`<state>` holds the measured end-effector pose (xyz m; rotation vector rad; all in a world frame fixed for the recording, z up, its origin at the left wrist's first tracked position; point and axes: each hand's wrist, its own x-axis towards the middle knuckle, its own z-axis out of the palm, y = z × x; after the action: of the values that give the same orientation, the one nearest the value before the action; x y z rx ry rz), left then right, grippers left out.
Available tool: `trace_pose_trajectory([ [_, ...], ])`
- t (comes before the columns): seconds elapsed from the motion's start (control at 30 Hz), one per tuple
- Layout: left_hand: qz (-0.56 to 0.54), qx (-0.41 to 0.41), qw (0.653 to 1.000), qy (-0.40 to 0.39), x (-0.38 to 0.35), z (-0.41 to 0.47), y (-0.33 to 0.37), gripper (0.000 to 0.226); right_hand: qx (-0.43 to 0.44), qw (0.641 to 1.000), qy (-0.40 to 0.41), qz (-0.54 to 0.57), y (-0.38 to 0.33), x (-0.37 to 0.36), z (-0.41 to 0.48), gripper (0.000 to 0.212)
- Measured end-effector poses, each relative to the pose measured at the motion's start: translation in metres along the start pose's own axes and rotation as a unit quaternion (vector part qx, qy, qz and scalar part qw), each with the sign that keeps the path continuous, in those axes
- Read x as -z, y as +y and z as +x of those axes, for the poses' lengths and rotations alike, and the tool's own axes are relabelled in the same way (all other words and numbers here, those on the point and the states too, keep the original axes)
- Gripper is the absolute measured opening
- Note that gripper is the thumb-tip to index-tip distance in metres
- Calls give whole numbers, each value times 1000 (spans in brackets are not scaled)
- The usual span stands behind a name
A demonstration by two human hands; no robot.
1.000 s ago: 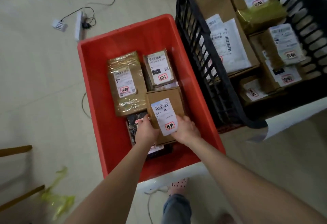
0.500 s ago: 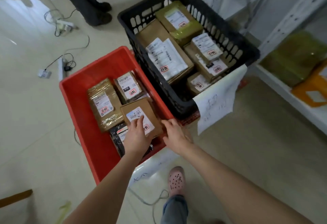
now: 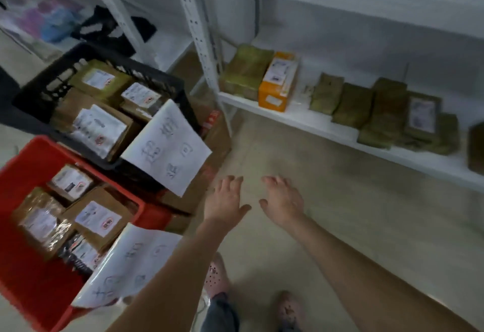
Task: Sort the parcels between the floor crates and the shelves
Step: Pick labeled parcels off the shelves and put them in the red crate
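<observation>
Interval between picks: the left hand (image 3: 225, 200) and right hand (image 3: 281, 203) hover side by side over bare floor, fingers spread, holding nothing. Labelled parcels (image 3: 98, 220) lie in the red crate (image 3: 23, 174) at left and in the black crate (image 3: 146, 69) beyond it. Others line the low shelf (image 3: 301, 119) at right, an orange box (image 3: 279, 82) among them. Probable step: reaching toward the shelf. The next move calls for choosing one parcel, gripping it and checking its label against the crate signs (image 3: 167, 148)
</observation>
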<state>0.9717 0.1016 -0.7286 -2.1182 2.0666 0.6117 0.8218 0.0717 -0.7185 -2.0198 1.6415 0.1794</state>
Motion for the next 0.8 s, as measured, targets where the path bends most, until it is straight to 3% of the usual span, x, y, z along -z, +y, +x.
trace_pose_trajectory([
  [0.37,80,-199,976,-22,-20,62,253,77,-213,971,79,75,240,52,-69,55],
  [0.8,106,-331,937,-36,-49,186,421,77,-379,896,139,186,418,91,-19,58],
])
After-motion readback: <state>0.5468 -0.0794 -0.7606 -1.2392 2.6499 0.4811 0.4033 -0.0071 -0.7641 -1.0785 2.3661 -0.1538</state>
